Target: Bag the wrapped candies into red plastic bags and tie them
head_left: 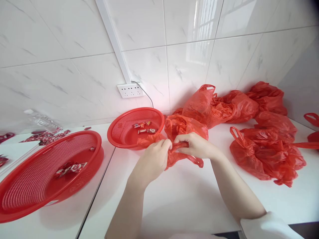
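Note:
A red plastic bag (185, 127) lies on the white table (179, 199) in front of me, its handles drawn toward me. My left hand (153, 159) is closed, pinching the bag's twisted handle from the left. My right hand (196, 145) is closed on the same handle from the right, fingers curled over the red plastic. Both hands meet at the bag's neck. Just behind the bag stands a small red mesh basket (119, 131) holding a few wrapped candies (145, 127).
A large red mesh basket (30, 179) with some candies sits at the left. More filled red bags (264, 154) and a further heap of bags (224, 104) lie right and at the tiled wall. A wall socket (131, 90) with a cord, a plastic bottle (43, 121) and scattered wrappers (47, 136) are at the back left.

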